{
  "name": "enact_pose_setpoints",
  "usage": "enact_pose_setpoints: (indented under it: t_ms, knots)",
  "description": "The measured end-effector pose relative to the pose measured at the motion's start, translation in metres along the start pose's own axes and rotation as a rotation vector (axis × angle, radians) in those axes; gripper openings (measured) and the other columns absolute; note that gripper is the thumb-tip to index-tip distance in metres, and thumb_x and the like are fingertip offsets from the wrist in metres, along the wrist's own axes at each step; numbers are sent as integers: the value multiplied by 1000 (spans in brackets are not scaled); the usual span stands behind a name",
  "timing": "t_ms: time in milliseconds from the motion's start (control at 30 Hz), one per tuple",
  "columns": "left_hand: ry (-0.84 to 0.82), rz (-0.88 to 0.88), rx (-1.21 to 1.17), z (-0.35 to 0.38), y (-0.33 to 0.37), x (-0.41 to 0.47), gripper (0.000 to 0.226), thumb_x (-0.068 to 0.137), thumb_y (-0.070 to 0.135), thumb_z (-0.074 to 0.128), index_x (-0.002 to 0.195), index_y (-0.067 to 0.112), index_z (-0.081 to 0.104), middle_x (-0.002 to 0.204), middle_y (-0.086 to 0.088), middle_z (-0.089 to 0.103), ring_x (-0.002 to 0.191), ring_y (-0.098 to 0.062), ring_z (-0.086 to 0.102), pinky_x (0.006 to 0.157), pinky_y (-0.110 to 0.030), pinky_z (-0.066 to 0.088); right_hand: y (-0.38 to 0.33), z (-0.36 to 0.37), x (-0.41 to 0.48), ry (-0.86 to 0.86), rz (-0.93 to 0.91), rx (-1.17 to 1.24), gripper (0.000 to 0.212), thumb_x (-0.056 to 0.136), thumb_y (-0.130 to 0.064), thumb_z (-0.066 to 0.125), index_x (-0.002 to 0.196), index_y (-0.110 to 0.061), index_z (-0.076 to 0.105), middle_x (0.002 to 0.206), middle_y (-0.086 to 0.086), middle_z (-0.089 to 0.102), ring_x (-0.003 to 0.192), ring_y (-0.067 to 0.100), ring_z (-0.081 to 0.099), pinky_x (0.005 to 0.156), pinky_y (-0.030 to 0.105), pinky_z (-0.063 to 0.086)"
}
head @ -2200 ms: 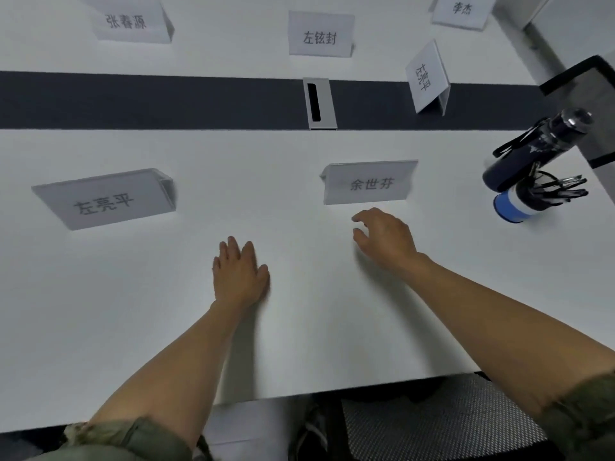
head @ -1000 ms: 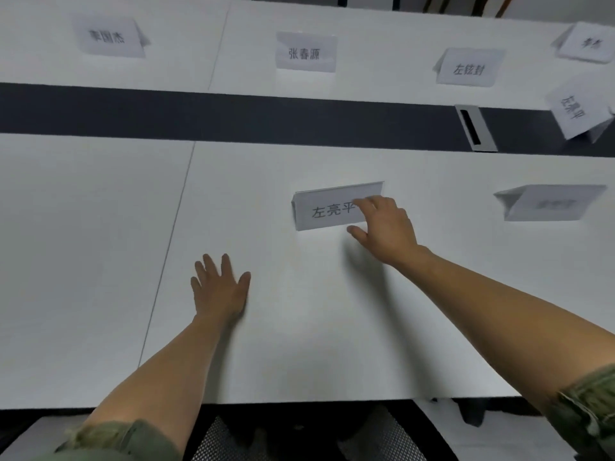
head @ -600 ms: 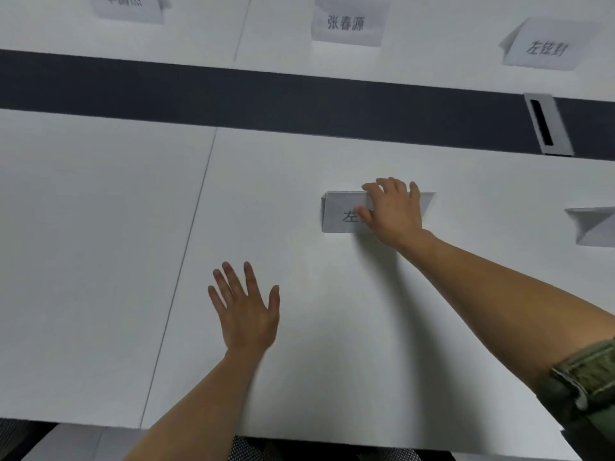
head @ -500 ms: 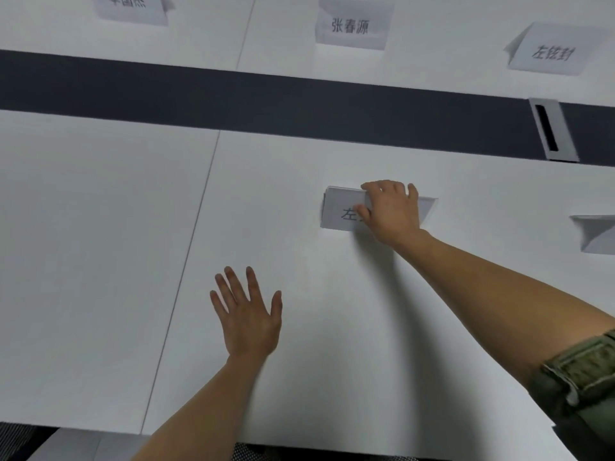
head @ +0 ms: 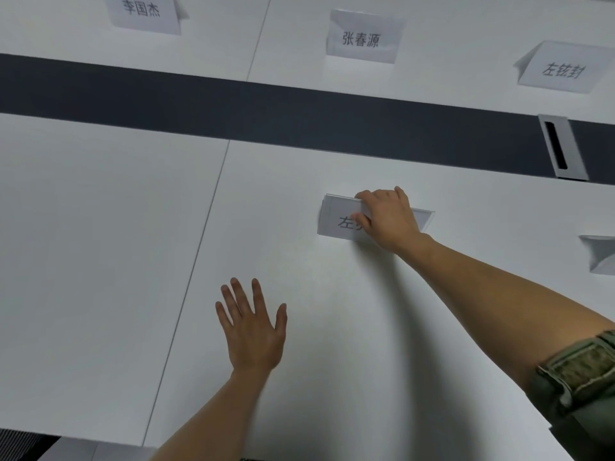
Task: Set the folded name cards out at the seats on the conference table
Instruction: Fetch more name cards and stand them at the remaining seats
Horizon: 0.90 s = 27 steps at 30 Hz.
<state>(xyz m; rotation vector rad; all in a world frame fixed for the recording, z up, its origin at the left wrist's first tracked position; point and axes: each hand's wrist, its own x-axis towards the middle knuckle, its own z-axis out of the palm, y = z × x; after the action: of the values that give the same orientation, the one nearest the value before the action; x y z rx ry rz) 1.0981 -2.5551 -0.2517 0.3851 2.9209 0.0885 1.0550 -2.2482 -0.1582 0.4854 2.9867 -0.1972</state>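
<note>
A: State the layout, taking the dark strip (head: 299, 111) down the table (head: 100, 227) as landmark.

B: On the near side of the strip lies the work area. On the far side stand three name cards: a left card (head: 143, 11), a middle card (head: 362, 38) and a right card (head: 562, 69). A cable port (head: 560, 146) is set into the strip at its right end. A further card (head: 599, 254) sits on the near side, cut by the right frame edge.

A: What has changed over the last second or so?

B: The right hand (head: 389, 217) has moved from the corner of the active card (head: 336, 217) to cover its right half. The fingers wrap over the top fold and the thumb (head: 362, 221) presses the front face, so the hand is pinching the card. The card has stayed on the near side of the strip, roughly opposite the middle card and a little right of the table seam (head: 206, 221).

A: And the other hand?

B: The left hand (head: 253, 331) has lifted slightly from a flat press. It is now spread, fingers apart, grasping nothing, nearer the person than the card.

A: Consequence for the task?

B: Judgement: the card is being lifted or squared up, not yet left at its seat. The near side left of the seam holds no card, so that seat probably remains to be served.
</note>
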Motion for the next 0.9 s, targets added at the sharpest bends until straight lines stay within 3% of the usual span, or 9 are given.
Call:
enact_pose_setpoints:
  t_ms: [100,200,400,633,700,800,900]
  knots:
    - [-4,-3,3,0,-1,1,78,93,61,12,152,10,20,159,-24,8,148,-38,2,118,-55,7,2,0,4,9,-23,-11,42,96,-42,48,131,-19,52,119,9,61,117,29,49,113,43,18]
    - [-7,-3,1,0,-1,2,78,93,61,13,152,10,21,158,-24,10,148,-38,3,118,-55,7,2,0,2,12,-26,-8,51,94,-45,52,138,-20,46,135,11,52,129,30,41,115,45,16]
    - [-18,0,9,1,-2,2,79,92,61,10,152,11,19,158,-24,10,148,-39,3,119,-54,5,7,-8,-44,289,10,55,48,88,-29,57,132,-10,53,136,18,52,126,38,46,108,51,31]
    - [-149,50,25,-15,-7,3,75,96,59,14,154,13,3,159,-24,-4,147,-40,-7,119,-54,0,31,-18,-161,140,246,113,46,95,-26,52,140,-18,47,141,7,49,123,30,48,97,41,39]
    - [-269,96,78,-33,-9,6,69,98,52,25,152,12,12,158,-25,4,145,-43,4,118,-55,12,37,-27,-207,147,335,117,46,96,-27,51,140,-19,46,141,6,48,123,28,48,96,40,39]
    - [-442,247,88,-73,-4,7,44,95,38,42,131,12,47,139,-16,45,124,-35,45,102,-43,41,40,-41,-265,154,453,134,46,96,-27,50,141,-21,44,141,5,48,122,27,49,94,38,41]
    - [-515,472,75,-121,26,-30,40,97,37,46,131,16,52,136,-6,52,122,-25,49,97,-36,42,40,-63,-335,196,543,167,44,97,-28,49,140,-21,45,136,5,51,116,27,54,87,38,45]
